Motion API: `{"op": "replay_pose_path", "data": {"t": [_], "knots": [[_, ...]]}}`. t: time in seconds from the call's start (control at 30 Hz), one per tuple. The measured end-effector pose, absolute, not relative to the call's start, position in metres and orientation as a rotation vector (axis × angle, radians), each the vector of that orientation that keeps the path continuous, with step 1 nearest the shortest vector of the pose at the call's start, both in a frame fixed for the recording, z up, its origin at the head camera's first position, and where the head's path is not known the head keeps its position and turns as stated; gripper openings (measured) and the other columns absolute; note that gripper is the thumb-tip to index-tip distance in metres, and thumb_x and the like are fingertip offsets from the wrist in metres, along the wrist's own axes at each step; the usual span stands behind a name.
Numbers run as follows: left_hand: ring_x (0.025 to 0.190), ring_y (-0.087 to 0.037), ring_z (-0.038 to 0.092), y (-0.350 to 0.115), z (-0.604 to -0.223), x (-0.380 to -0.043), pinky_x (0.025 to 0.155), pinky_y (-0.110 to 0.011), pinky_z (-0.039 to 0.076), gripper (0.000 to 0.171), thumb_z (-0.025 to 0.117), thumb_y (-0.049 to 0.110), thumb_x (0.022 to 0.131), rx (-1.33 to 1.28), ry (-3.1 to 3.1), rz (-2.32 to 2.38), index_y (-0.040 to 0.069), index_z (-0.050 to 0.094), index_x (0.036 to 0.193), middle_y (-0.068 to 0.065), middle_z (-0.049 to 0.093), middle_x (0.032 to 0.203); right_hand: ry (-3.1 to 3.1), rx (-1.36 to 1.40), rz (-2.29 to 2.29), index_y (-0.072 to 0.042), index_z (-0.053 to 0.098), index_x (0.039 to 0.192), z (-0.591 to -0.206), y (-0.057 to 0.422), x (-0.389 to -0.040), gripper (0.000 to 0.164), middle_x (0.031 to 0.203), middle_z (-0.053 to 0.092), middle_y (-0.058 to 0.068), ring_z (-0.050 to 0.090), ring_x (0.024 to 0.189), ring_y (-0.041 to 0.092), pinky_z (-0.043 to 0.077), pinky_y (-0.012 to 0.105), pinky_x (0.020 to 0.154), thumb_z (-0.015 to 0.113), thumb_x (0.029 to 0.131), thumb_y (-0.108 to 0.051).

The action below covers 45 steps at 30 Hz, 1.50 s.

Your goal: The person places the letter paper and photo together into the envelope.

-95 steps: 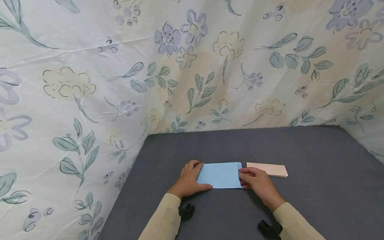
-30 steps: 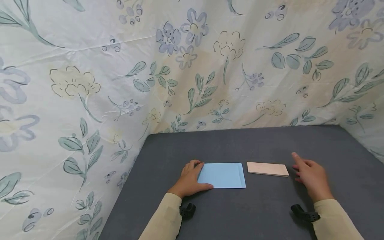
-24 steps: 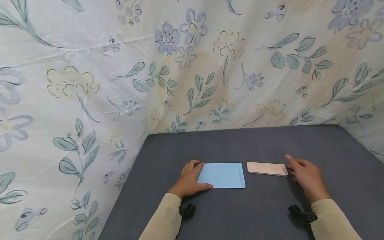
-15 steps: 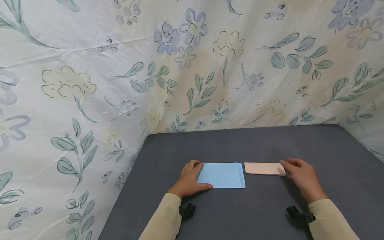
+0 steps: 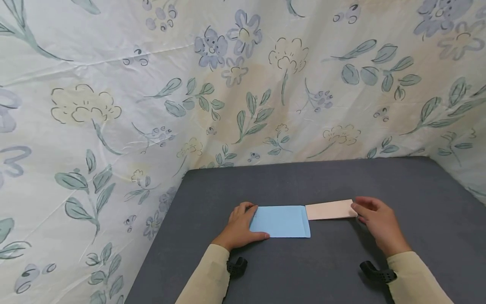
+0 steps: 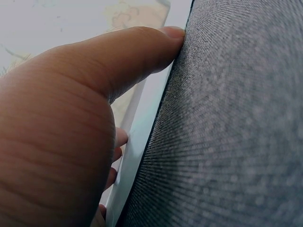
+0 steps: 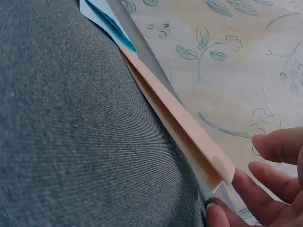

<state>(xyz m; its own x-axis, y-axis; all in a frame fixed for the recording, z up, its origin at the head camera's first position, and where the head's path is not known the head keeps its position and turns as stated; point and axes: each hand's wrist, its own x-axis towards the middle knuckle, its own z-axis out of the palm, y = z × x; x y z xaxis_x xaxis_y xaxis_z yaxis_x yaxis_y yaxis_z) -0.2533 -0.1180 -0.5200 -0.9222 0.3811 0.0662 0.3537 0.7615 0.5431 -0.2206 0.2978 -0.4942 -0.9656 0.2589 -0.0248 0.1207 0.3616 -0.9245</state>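
A pale blue envelope (image 5: 281, 222) lies flat on the table, its flap end facing right. My left hand (image 5: 238, 228) holds its left end, the thumb along the near edge and the fingers at the far edge. In the right wrist view the envelope's mouth (image 7: 111, 23) gapes slightly. My right hand (image 5: 377, 221) pinches the right end of a folded peach sheet of paper (image 5: 329, 210), tilted with that end farther back. The sheet's left end meets the envelope's right edge; whether it is inside, I cannot tell. Its fold gapes in the right wrist view.
A dark grey cloth-covered table (image 5: 303, 270) spreads around both hands. Floral fabric (image 5: 247, 84) hangs behind it and along the left and right sides. Black wrist straps with camera mounts (image 5: 237, 267) sit at both cuffs.
The right hand left the envelope's flap end, went right, then took the peach sheet's right end and slid it left against the envelope, tilting it. The left hand has stayed put.
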Motion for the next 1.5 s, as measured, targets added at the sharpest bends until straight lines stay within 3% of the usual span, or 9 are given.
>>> {"op": "replay_pose_path", "data": {"t": [0.13, 0.27, 0.47, 0.73, 1.2, 1.5], "knots": [[0.148, -0.028, 0.034, -0.119, -0.520, -0.252, 0.118, -0.058, 0.035, 0.108, 0.085, 0.069, 0.085, 0.603, 2.906, 0.878, 0.011, 0.046, 0.167, -0.006, 0.037, 0.163, -2.447, -0.285, 1.674, 0.007, 0.051, 0.155, -0.497, 0.297, -0.220, 0.054, 0.147, 0.056, 0.028, 0.066, 0.111, 0.015, 0.052, 0.016, 0.077, 0.065, 0.113, -0.024], [0.149, -0.028, 0.034, -0.118, -0.519, -0.251, 0.118, -0.058, 0.035, 0.108, 0.086, 0.069, 0.085, 0.601, 2.905, 0.879, 0.011, 0.046, 0.167, -0.006, 0.037, 0.163, -2.393, -0.231, 1.703, 0.010, 0.046, 0.157, -0.500, 0.298, -0.221, 0.052, 0.144, 0.053, 0.032, 0.062, 0.093, -0.004, 0.055, 0.019, 0.076, 0.064, 0.111, -0.007], [0.149, -0.029, 0.034, -0.115, -0.518, -0.252, 0.118, -0.058, 0.035, 0.106, 0.086, 0.067, 0.086, 0.594, 2.905, 0.886, 0.011, 0.046, 0.167, -0.006, 0.037, 0.164, -2.379, -0.298, 1.803, 0.013, 0.045, 0.157, -0.502, 0.304, -0.230, 0.058, 0.143, 0.054, 0.032, 0.063, 0.090, -0.003, 0.058, 0.022, 0.075, 0.069, 0.108, -0.005], [0.148, -0.029, 0.034, -0.111, -0.520, -0.255, 0.118, -0.058, 0.034, 0.108, 0.086, 0.068, 0.085, 0.578, 2.913, 0.887, 0.011, 0.045, 0.167, -0.007, 0.037, 0.163, -2.368, -0.319, 1.875, 0.012, 0.055, 0.148, -0.504, 0.310, -0.239, 0.047, 0.120, 0.063, 0.019, 0.066, 0.088, 0.008, 0.061, 0.028, 0.075, 0.071, 0.106, -0.002], [0.146, -0.029, 0.035, -0.105, -0.521, -0.258, 0.117, -0.058, 0.036, 0.109, 0.086, 0.069, 0.085, 0.560, 2.917, 0.906, 0.011, 0.046, 0.167, -0.008, 0.038, 0.163, -2.444, -0.312, 1.821, 0.008, 0.056, 0.147, -0.499, 0.318, -0.245, 0.045, 0.124, 0.064, 0.021, 0.066, 0.090, 0.012, 0.059, 0.026, 0.075, 0.070, 0.108, -0.010], [0.147, -0.030, 0.034, -0.105, -0.524, -0.260, 0.118, -0.058, 0.034, 0.109, 0.084, 0.071, 0.085, 0.567, 2.928, 0.871, 0.012, 0.045, 0.168, -0.008, 0.037, 0.163, -2.379, -0.239, 1.903, 0.011, 0.054, 0.146, -0.505, 0.320, -0.246, 0.046, 0.117, 0.062, 0.015, 0.067, 0.090, 0.010, 0.061, 0.028, 0.076, 0.071, 0.108, -0.009]]}}
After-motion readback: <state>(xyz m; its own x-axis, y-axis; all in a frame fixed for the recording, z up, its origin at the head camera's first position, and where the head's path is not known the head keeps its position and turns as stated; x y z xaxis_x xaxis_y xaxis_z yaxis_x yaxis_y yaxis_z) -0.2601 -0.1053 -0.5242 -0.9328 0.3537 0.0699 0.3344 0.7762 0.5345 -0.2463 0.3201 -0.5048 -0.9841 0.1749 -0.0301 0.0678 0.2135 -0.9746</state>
